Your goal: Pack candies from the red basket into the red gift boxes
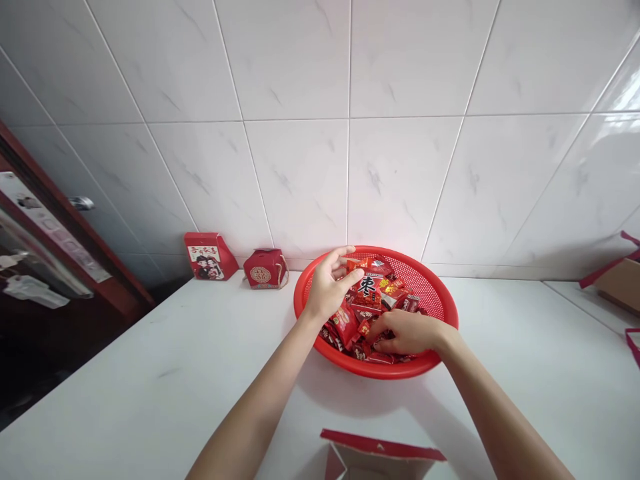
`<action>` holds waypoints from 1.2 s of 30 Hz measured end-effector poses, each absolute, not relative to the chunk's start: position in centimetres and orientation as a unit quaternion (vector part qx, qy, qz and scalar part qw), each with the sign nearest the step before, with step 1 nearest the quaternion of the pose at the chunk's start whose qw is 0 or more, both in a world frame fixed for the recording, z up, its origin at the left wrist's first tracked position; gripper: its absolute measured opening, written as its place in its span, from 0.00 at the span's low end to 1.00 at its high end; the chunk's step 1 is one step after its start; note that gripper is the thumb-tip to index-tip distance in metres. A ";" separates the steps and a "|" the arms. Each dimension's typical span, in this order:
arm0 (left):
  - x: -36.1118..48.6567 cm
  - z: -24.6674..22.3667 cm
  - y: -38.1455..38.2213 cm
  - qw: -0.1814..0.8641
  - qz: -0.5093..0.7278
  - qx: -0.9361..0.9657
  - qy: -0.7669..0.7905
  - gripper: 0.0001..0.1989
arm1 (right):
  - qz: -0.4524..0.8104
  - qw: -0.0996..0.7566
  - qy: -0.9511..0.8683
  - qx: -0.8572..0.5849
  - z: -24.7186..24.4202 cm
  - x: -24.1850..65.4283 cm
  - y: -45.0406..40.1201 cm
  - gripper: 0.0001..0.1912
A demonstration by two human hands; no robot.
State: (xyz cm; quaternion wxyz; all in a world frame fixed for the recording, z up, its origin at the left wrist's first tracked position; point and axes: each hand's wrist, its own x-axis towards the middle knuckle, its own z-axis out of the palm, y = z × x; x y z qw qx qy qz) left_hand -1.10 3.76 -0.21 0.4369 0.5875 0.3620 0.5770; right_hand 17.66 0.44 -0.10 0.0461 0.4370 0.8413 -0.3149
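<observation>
A round red plastic basket (445, 287) holds many wrapped snacks in red and dark packets. My left hand (330, 283) is over its left side, thumb and fingers closed round a small red packet (357, 264). Below that packet lies a red packet with a large black character (367, 288). My right hand (403, 332) reaches into the front right of the pile, fingers bent down among the packets; what its fingertips grip, if anything, is hidden. An open red box (383, 448) stands at the bottom edge, nearest to me, partly out of view.
Against the tiled wall stand a red box with a picture of a couple (210, 259) and a small red box with a cord handle (266, 269). A brown and red box (620, 283) is at the far right. Hanging items show at the left.
</observation>
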 end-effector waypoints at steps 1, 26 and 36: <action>-1.1 -0.2 3.8 0.437 0.578 0.587 0.362 0.23 | -0.321 0.049 0.840 0.434 -0.1 17.7 0.4 0.15; -1.1 0.1 3.6 0.421 0.576 0.598 0.365 0.23 | -0.315 -0.092 0.820 0.469 1.2 19.0 0.3 0.10; -1.4 -0.1 3.8 0.423 0.576 0.596 0.365 0.25 | -0.345 -0.368 0.744 0.438 3.0 21.7 -0.2 0.11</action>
